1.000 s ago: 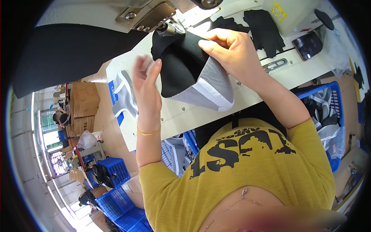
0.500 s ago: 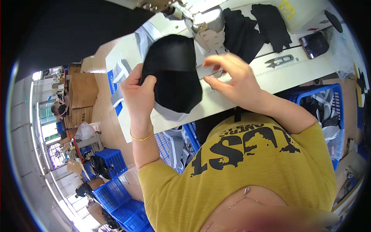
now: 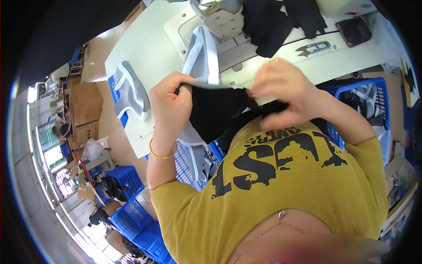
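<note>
My left hand (image 3: 170,103), with a gold bangle at its wrist, is closed on the top left corner of a black fabric piece (image 3: 212,110). The cloth hangs over the table's front edge, with a pale grey part showing beneath it. At the cloth's right end is my right hand (image 3: 288,90), its fingers bent and smeared by motion. Whether they pinch the cloth there is unclear. Behind the cloth, a grey and white fabric strap piece (image 3: 201,55) lies on the bed of a sewing machine (image 3: 220,13).
Another grey strap piece (image 3: 132,90) rests at the table's left. Black fabric pieces (image 3: 268,26), thread snips (image 3: 314,48) and a dark phone (image 3: 354,31) lie to the right. A blue basket (image 3: 386,99) of strap pieces stands right of me; another blue basket (image 3: 181,165) is under the front edge.
The black piece has come away from the machine toward me and turned from broad and flat to folded and hanging. Both hands moved with it. The grey strap on the machine bed is now uncovered.
</note>
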The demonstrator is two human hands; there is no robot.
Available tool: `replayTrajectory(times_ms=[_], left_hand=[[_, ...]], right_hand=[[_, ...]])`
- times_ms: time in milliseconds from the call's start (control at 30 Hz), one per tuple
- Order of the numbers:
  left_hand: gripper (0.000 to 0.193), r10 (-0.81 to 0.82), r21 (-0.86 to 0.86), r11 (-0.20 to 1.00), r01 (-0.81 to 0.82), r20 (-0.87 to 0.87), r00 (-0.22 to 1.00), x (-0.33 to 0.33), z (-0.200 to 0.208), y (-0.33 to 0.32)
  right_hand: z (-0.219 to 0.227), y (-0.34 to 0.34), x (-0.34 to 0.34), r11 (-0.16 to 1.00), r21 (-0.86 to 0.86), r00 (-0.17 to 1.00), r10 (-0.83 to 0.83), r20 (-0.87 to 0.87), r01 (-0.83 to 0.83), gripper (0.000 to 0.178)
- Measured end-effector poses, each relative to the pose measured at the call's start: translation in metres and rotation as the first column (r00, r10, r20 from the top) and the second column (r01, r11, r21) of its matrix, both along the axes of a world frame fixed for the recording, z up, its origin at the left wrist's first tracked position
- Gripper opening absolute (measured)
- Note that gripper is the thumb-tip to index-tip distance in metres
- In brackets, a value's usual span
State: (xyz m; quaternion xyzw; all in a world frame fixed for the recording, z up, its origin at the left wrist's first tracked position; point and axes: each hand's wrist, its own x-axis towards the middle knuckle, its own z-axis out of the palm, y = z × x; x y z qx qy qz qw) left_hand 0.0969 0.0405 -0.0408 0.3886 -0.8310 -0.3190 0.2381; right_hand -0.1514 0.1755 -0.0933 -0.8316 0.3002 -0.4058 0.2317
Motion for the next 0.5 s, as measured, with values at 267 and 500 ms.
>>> replayTrajectory(times_ms=[267, 500], left_hand=[[0.021, -0.19, -0.197, 0.955, 0.224, 0.178, 0.966, -0.022, -0.001, 0.012], [0.032, -0.323, 0.236, 0.91, 0.341, -0.114, 0.94, 0.007, -0.035, 0.012]], right_hand=[[-0.011, -0.035, 0.057, 0.87, 0.03, 0.827, -0.477, 0.297, 0.491, 0.023], [-0.024, -0.033, 0.04, 0.755, 0.454, 0.721, -0.628, 0.292, 0.473, 0.025]])
